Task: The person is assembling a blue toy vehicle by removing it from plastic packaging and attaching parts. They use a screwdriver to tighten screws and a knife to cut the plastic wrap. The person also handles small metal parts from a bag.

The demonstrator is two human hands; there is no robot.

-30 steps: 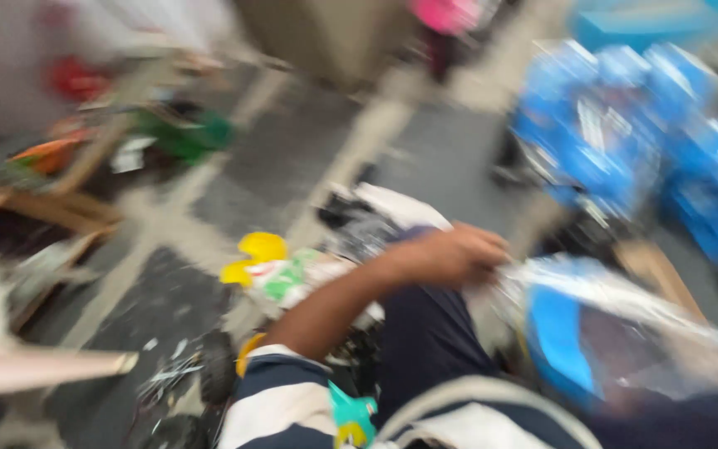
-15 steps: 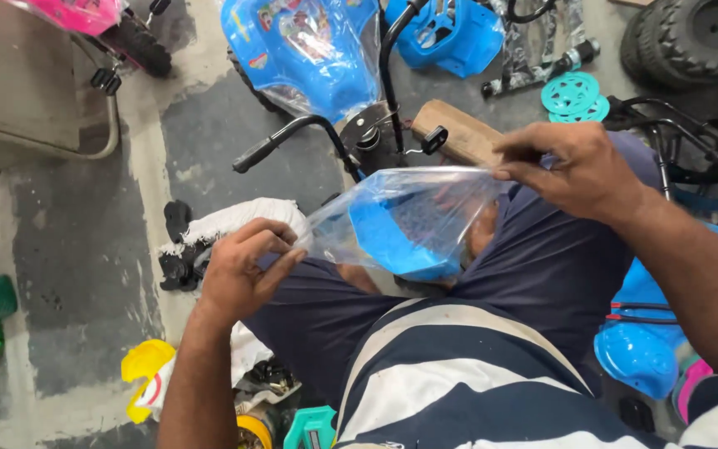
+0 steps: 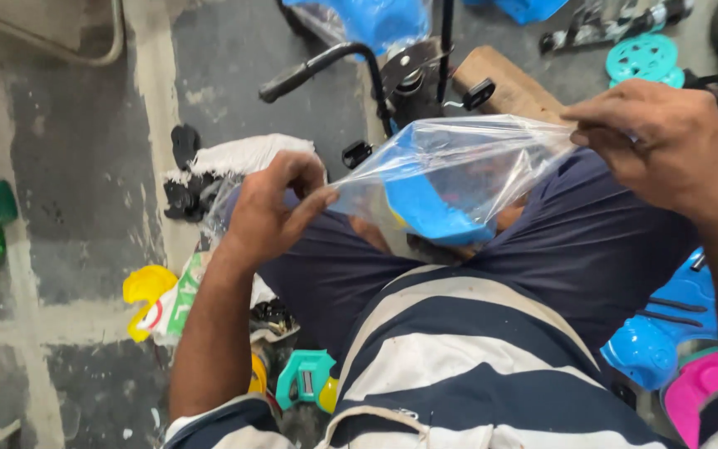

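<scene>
1. My left hand (image 3: 272,212) pinches the near-left corner of a clear plastic bag (image 3: 467,162), thumb and fingers closed on the film.
2. My right hand (image 3: 666,141) is closed on the bag's far-right end, where the plastic bunches up under my fingertips.
3. The bag is stretched between both hands, held just above my lap and my dark blue trousers (image 3: 592,249).
4. Inside the bag sits a blue plastic part (image 3: 425,208), lying low towards the end nearest my left hand; I cannot make out its exact shape through the creased film.
5. Beyond the bag stands a black handlebar (image 3: 326,62) with its stem, and just right of that a wooden block (image 3: 508,83).
6. A teal plastic wheel (image 3: 646,58) lies on the floor at the top right, near the wooden block.
7. Behind my left hand a white cloth bundle (image 3: 243,154) rests on the grey concrete floor (image 3: 68,166), touching some black parts.
8. Down by my left forearm lie a yellow plastic piece (image 3: 145,287) and a crumpled white and green wrapper (image 3: 180,303).
9. A small teal part (image 3: 305,378) sits near my left elbow.
10. At my right side are a blue moulded toy body (image 3: 666,333) and, below it, a pink piece (image 3: 700,395).
11. My striped shirt (image 3: 459,366) fills the bottom of the view.
</scene>
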